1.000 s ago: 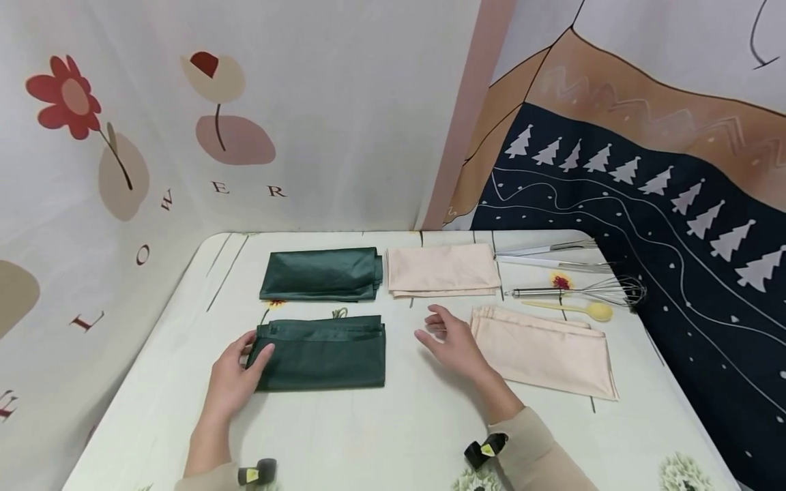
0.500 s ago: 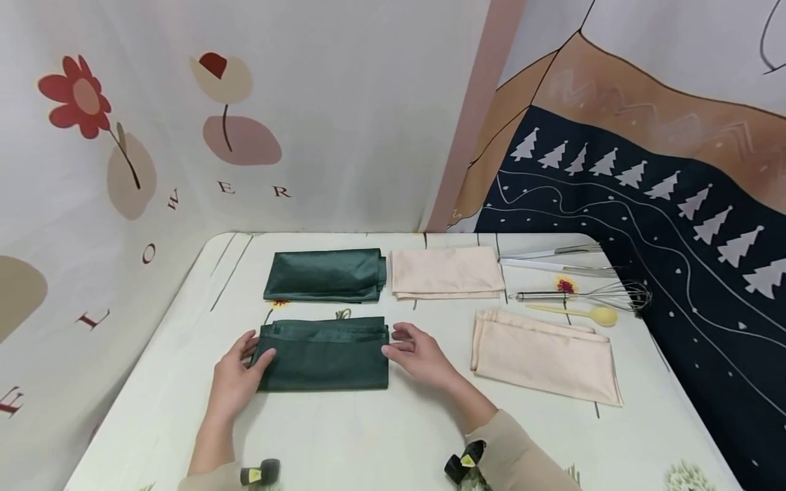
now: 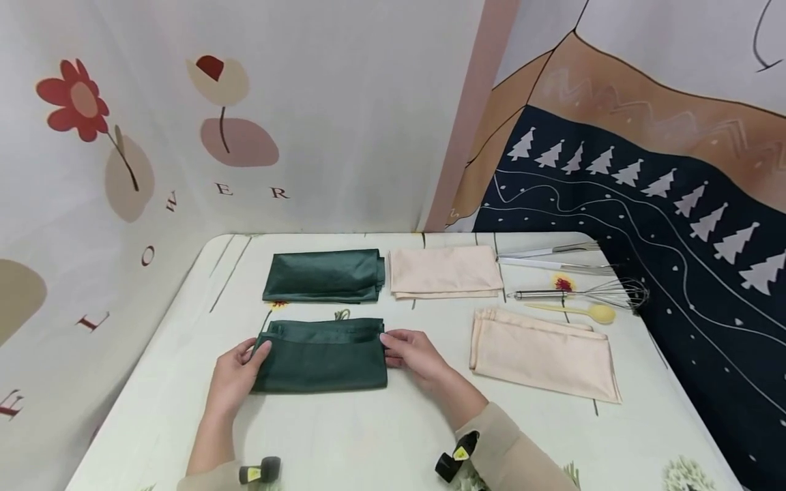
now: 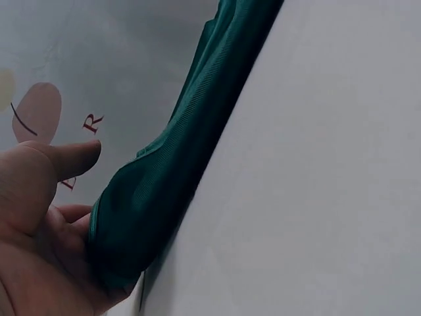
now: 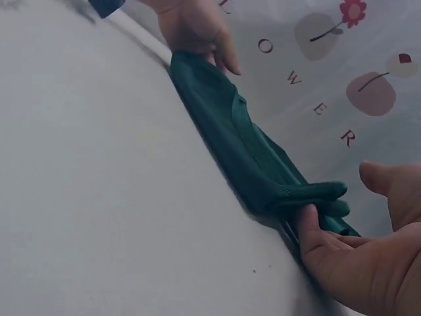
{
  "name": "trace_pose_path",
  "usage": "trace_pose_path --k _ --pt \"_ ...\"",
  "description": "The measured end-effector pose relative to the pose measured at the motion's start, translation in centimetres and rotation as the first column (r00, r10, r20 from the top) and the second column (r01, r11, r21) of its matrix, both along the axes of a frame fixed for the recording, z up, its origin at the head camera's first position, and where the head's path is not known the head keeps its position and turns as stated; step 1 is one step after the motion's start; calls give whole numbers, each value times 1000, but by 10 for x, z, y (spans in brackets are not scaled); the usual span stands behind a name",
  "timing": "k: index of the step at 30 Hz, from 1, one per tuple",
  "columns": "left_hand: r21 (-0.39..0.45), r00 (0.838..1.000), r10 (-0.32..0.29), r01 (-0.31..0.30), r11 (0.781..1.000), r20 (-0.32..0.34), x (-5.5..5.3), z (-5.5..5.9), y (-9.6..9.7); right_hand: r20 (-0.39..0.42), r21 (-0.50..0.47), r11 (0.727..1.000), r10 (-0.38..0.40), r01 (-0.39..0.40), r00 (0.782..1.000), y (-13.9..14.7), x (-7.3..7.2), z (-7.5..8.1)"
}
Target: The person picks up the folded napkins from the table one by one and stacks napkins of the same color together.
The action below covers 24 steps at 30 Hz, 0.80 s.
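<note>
A folded dark green cloth (image 3: 322, 361) lies at the front left, between my two hands. At its left end, my left hand (image 3: 233, 372) has its fingers tucked beneath the edge. The left thumb (image 4: 79, 157) stands raised, apart from the fabric in the left wrist view. My right hand (image 3: 420, 358) touches the opposite end, fingertips against the folded layers. In the right wrist view the right thumb (image 5: 378, 178) is spread away, and the layers bend upward there. A second folded green cloth (image 3: 322, 276) lies just behind.
Folded pale pink cloths lie to the right, one at the back (image 3: 445, 271) and one nearer (image 3: 543, 354). At the right edge are a whisk (image 3: 589, 294), a yellow spoon (image 3: 598, 313) and long silver utensils (image 3: 555, 264). Printed curtains (image 3: 350, 136) hang behind the table.
My right hand has moved left from beside the pale pink cloth to the right end of the near green cloth. My left hand stays at the left end, and the green cloth's layers have shifted slightly.
</note>
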<state>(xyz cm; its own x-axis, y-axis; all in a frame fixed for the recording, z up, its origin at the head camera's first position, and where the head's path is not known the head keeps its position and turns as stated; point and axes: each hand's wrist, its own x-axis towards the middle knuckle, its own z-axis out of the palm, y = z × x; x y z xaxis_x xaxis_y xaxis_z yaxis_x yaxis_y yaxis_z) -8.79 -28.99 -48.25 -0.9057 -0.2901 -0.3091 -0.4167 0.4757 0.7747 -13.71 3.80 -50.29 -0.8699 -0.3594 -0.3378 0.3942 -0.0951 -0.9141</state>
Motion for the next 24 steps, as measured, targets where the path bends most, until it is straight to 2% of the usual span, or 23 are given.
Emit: trace_pose_path --k 2,4,6,9,12,16,19,22,24 --pt "-1 999 -11 11 1000 31 0 2 0 36 -30 1000 -3 4 999 -1 0 -1" --pt "-63 997 -30 34 997 64 0 3 -1 47 -18 1000 20 -19 999 -2 0 -1" --pt "-154 995 -34 49 987 94 1 4 -1 50 38 997 72 -74 996 -2 2 -1" --pt "-295 992 -12 50 954 129 6 6 -3 24 156 974 161 -163 987 -1 6 2" --pt "-337 990 22 26 941 137 11 7 -6 -6 236 949 215 -207 977 -1 9 2" --pt "-315 988 3 46 948 154 16 6 -15 -71 327 923 238 -202 969 -3 11 1" --pt "-246 986 -50 88 965 158 19 4 -18 -137 414 886 289 -211 947 -4 14 1" --pt "-154 989 -112 126 980 95 19 0 -14 -193 460 857 353 -233 915 -2 16 2" --pt "-94 992 -120 124 988 48 16 -4 -9 -227 483 844 379 -234 897 0 16 1"
